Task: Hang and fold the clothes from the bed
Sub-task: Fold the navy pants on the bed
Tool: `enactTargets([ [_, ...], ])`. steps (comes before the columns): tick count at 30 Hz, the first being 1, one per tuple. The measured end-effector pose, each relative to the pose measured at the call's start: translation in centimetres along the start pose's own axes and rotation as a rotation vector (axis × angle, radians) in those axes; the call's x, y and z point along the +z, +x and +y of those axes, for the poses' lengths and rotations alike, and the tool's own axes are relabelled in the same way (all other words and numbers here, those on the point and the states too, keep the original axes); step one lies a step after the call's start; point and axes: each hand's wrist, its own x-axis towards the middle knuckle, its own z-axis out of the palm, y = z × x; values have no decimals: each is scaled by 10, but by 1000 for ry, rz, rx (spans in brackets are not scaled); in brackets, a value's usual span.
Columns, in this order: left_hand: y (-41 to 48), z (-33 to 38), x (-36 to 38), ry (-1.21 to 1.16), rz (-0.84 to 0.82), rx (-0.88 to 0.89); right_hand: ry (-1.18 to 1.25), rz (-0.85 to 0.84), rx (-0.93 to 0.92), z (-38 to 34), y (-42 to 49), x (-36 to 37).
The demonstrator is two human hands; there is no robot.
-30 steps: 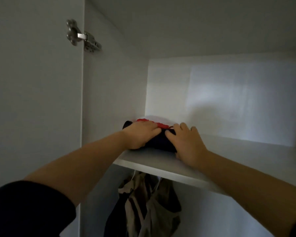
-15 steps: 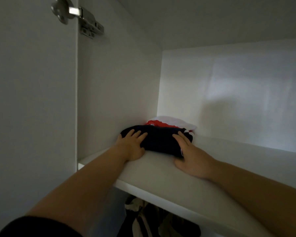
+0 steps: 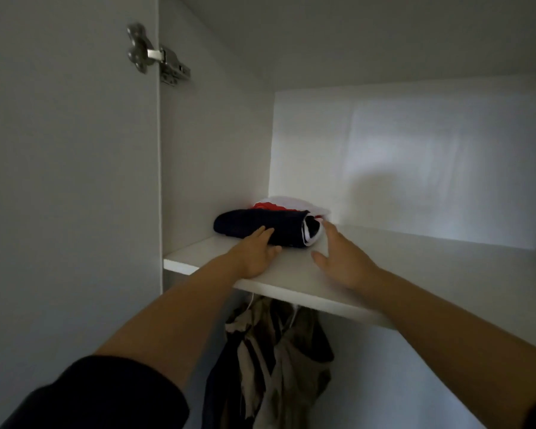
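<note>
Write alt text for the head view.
Two bare hands reach onto a white wardrobe shelf: the left hand touches a folded navy garment, the right hand is open beside its right end. A red-and-white garment lies behind it; clothes hang below the shelf.

Folded clothes (image 3: 260, 226) on shelf (image 3: 415, 274), left rear corner; hanging garments (image 3: 276, 360) below.

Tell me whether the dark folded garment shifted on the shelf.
Yes. The dark folded garment slid deeper, away from the front edge of the shelf toward the back wall.
</note>
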Motion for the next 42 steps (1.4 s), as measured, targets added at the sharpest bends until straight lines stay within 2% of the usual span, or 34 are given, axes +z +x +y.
enactTargets([
  [5,-70,64,11,20,118,149,-182,162,72,-6,-90,-28],
  [10,-161,116,30,51,224,250,-319,239,68,-6,-182,-55],
  [15,-240,161,35,74,275,333,-433,211,76,-15,-268,-80],
  [24,-362,232,27,157,236,537,-516,268,257,-61,-422,-140],
  [28,-454,260,36,104,239,649,-527,306,401,-99,-525,-155],
  [33,-582,296,52,-65,127,710,-641,296,557,-153,-666,-170],
  [37,-675,349,62,-178,64,877,-774,262,700,-186,-785,-198],
  [42,-782,429,88,-193,1,1107,-889,230,940,-215,-934,-238],
])
